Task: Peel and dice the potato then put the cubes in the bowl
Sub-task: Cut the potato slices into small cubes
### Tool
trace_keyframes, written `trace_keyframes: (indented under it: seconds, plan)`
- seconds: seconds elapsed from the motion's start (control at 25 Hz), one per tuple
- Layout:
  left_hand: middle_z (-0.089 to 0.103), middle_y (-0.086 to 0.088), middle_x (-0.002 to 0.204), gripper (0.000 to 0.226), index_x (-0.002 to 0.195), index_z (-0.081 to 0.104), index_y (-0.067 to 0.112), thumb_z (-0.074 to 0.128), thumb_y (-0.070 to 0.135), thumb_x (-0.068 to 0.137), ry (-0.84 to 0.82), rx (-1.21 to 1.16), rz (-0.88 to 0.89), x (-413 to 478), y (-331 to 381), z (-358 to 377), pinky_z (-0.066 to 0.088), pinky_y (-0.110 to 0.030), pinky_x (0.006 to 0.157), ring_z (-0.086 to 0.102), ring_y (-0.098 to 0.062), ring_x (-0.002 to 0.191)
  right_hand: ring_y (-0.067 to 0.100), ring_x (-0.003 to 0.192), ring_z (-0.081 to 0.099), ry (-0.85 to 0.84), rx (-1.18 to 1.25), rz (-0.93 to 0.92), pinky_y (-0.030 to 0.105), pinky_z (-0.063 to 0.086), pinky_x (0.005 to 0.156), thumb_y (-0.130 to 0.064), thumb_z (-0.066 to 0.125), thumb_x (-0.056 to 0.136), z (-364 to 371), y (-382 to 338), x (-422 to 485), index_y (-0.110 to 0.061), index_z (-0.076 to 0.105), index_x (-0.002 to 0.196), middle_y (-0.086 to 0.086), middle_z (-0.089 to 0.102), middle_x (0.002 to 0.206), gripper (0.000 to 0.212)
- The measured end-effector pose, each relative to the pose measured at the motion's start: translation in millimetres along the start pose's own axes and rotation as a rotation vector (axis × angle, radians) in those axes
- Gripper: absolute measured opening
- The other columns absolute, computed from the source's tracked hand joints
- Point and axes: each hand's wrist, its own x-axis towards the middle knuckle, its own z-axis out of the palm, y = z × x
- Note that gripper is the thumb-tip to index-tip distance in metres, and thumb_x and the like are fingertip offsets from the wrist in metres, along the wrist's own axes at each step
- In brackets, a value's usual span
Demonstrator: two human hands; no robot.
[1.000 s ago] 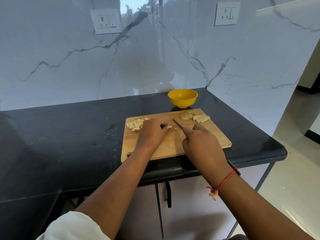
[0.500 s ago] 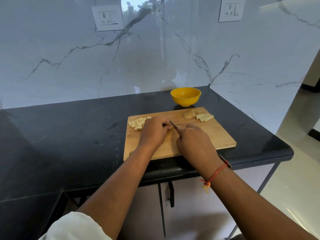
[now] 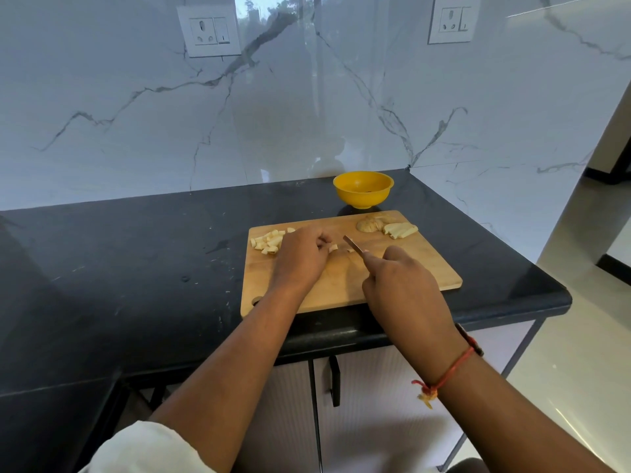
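Since the frame before, the right hand (image 3: 403, 285) has drawn back to the right, so a gap is now open between the two hands. A small potato piece (image 3: 333, 248) lies near the middle of the cutting board (image 3: 426, 268), and the curled fingers of the left hand (image 3: 302, 257) hold it at its left end. The right hand is closed around the handle of the knife (image 3: 353, 245); its blade points away and to the left, just beside the piece. The cut cubes (image 3: 269, 241) lie in a heap at the far left of the board, touching the left hand. Uncut slices (image 3: 399, 230) lie at the far right corner, against a brownish lump (image 3: 370, 222) that I cannot identify. The yellow bowl (image 3: 363, 189) stands on the black counter (image 3: 136, 268) just behind the board. A red thread (image 3: 444, 377) is tied on the right wrist.
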Motion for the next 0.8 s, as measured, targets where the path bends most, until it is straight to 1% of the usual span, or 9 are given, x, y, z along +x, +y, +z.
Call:
trace_keyframes:
  seconds: [0.08, 0.2, 0.32, 0.4, 0.48, 0.56, 0.64, 0.8]
  plan:
    - [0.072, 0.006, 0.093, 0.014, 0.106, 0.067, 0.018, 0.071, 0.018, 0.092, 0.012, -0.027, -0.013, -2, 1, -2, 0.044, -0.018, 0.072, 0.064, -0.007, 0.089, 0.009, 0.074, 0.046, -0.001, 0.018, -0.003, 0.020, 0.038, 0.062, -0.019, 0.046, 0.100, 1, -3, 4, -0.026, 0.051, 0.143, -0.005, 0.043, 0.094, 0.044]
    - [0.070, 0.008, 0.087, 0.018, 0.103, 0.059, 0.021, 0.072, 0.017, 0.091, 0.012, -0.050, -0.019, -4, 3, -4, 0.045, -0.018, 0.069, 0.064, -0.006, 0.085, 0.008, 0.074, 0.048, -0.022, 0.038, -0.001, 0.020, 0.040, 0.061, -0.020, 0.047, 0.100, 8, -9, 9, -0.027, 0.052, 0.141, -0.005, 0.045, 0.094, 0.042]
    - [0.069, 0.008, 0.085, 0.023, 0.097, 0.054, 0.024, 0.074, 0.017, 0.089, 0.023, -0.066, -0.030, -4, 3, -5, 0.041, -0.014, 0.065, 0.063, -0.005, 0.082, 0.007, 0.069, 0.045, -0.041, 0.045, -0.001, 0.017, 0.035, 0.054, -0.020, 0.046, 0.100, 12, -12, 12, -0.027, 0.053, 0.140, -0.005, 0.045, 0.094, 0.041]
    - [0.070, 0.007, 0.085, 0.025, 0.095, 0.052, 0.024, 0.076, 0.017, 0.088, 0.026, -0.076, -0.040, -2, 2, -5, 0.039, -0.013, 0.064, 0.063, -0.005, 0.082, 0.007, 0.067, 0.044, -0.046, 0.046, -0.003, 0.018, 0.036, 0.056, -0.020, 0.046, 0.101, 14, -13, 13, -0.026, 0.054, 0.138, -0.005, 0.044, 0.094, 0.038]
    - [0.070, 0.007, 0.086, 0.025, 0.094, 0.052, 0.025, 0.076, 0.017, 0.088, 0.021, -0.079, -0.047, -1, 1, -5, 0.036, -0.011, 0.063, 0.062, -0.003, 0.081, 0.007, 0.069, 0.046, -0.047, 0.039, -0.021, 0.019, 0.039, 0.059, -0.020, 0.046, 0.101, 17, -15, 15, -0.024, 0.059, 0.130, -0.005, 0.044, 0.092, 0.033]
    - [0.070, 0.007, 0.085, 0.025, 0.093, 0.053, 0.024, 0.076, 0.016, 0.088, 0.015, -0.086, -0.049, -1, 1, -5, 0.035, -0.010, 0.062, 0.062, -0.001, 0.080, 0.008, 0.070, 0.047, -0.045, 0.042, -0.036, 0.020, 0.038, 0.060, -0.021, 0.045, 0.100, 21, -18, 20, -0.022, 0.063, 0.124, -0.005, 0.044, 0.091, 0.029]
    - [0.070, 0.007, 0.083, 0.025, 0.094, 0.054, 0.023, 0.077, 0.017, 0.087, 0.011, -0.094, -0.052, -1, 1, -6, 0.036, -0.011, 0.062, 0.063, -0.002, 0.080, 0.007, 0.069, 0.046, -0.049, 0.053, -0.030, 0.019, 0.034, 0.057, -0.021, 0.044, 0.100, 22, -20, 25, -0.021, 0.064, 0.121, -0.005, 0.045, 0.089, 0.029]
    - [0.068, 0.007, 0.082, 0.024, 0.097, 0.053, 0.021, 0.075, 0.017, 0.088, 0.024, -0.089, -0.068, -1, 1, -4, 0.037, -0.013, 0.061, 0.061, -0.002, 0.077, 0.006, 0.066, 0.041, -0.085, 0.039, -0.033, 0.016, 0.027, 0.051, -0.021, 0.045, 0.100, 14, -17, 20, -0.023, 0.062, 0.125, -0.006, 0.041, 0.088, 0.030]
